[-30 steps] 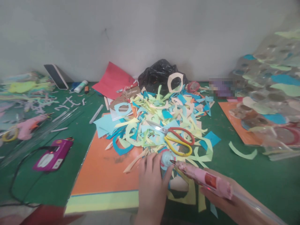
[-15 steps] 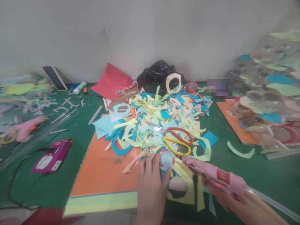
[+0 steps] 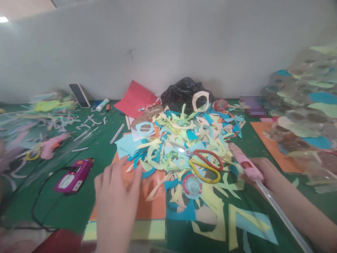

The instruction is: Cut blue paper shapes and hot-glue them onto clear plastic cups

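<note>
My right hand (image 3: 268,174) grips a pink glue gun (image 3: 244,162) with a clear glue stick (image 3: 281,216) trailing from its back; the gun lies low at the right edge of the paper scraps. My left hand (image 3: 117,195) hovers open over the orange sheet (image 3: 152,207), fingers together and stretched out, holding nothing. Between the hands a small clear dome with a red rim (image 3: 192,185) rests on blue and yellow paper cut-outs. Red and yellow handled scissors (image 3: 202,162) lie on the scrap pile (image 3: 181,137) just beyond it.
A black plastic bag (image 3: 184,95) and a red sheet (image 3: 135,98) sit by the wall. At left are a magenta box (image 3: 73,175) with a black cable, a second pink glue gun (image 3: 51,144), a phone (image 3: 79,95) and a glue stick (image 3: 102,104). Clear blister sheets (image 3: 302,116) pile at right.
My left hand has let go of the domed piece and moved left over the orange sheet. My right hand has drawn the glue gun away to the right. The camera view tilted up.
</note>
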{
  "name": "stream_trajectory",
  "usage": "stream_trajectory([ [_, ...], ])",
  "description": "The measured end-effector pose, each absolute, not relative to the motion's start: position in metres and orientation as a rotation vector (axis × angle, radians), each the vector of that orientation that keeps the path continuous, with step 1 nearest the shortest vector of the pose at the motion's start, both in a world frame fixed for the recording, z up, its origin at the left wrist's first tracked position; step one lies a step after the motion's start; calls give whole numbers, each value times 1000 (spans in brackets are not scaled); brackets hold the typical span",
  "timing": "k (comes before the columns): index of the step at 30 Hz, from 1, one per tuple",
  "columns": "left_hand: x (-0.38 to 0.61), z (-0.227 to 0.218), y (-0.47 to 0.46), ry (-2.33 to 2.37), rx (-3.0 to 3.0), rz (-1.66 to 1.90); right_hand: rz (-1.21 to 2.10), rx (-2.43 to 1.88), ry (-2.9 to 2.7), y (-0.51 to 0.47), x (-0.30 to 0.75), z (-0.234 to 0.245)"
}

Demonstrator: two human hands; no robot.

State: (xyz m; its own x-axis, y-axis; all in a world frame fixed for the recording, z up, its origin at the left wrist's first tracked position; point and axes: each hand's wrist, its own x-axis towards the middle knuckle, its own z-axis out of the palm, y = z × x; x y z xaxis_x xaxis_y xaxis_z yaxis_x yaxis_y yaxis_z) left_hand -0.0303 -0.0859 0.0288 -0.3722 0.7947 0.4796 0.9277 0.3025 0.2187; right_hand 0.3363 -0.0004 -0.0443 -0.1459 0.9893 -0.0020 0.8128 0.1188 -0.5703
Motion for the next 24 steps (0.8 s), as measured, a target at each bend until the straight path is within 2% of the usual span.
stream_trajectory([
  [9, -77, 30, -40, -2314, -1596, -673, 94, -1822, -2121, 43, 353, -80],
  [16, -94, 47, 60, -2329, -1726, -586, -432, -1789, -2235, 52, 360, -88],
  [20, -90, 56, 106, -2303, -1817, -541, -520, -1801, -2288, 54, 358, -90],
  [24, -70, 60, 119, -2191, -1971, -516, -357, -1788, -2238, 48, 355, -81],
])
